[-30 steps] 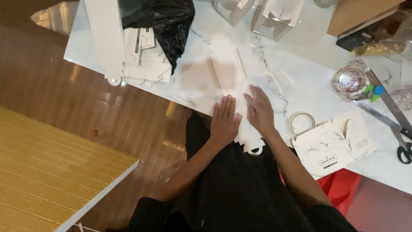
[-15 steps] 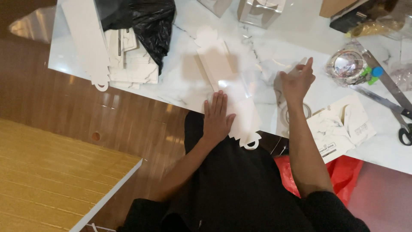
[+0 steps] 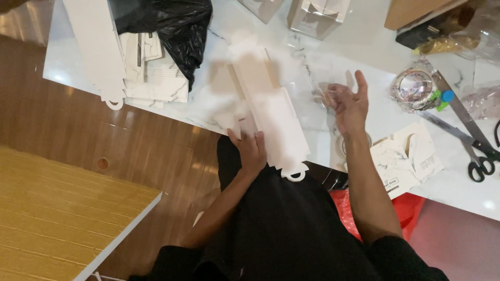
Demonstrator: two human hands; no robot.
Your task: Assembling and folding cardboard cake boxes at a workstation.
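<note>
A flat white cardboard box blank (image 3: 268,106) lies on the white marble table (image 3: 364,47), its hook-shaped tab hanging over the near edge. My left hand (image 3: 250,151) presses down on the blank's near left corner. My right hand (image 3: 348,101) hovers palm up above the table to the right of the blank, fingers spread; a small clear piece seems to rest at its fingers, but the blur hides what it is.
A stack of flat white blanks (image 3: 151,73) and a black plastic bag (image 3: 166,26) lie at the left. Folded marble-print boxes (image 3: 403,156), a tape roll (image 3: 414,88), scissors (image 3: 471,151) and a metal ruler sit at the right. A yellow board (image 3: 57,208) stands over the wooden floor.
My right hand has left the blank, swung right and turned palm up. My left hand has stayed pressing on the blank's near end.
</note>
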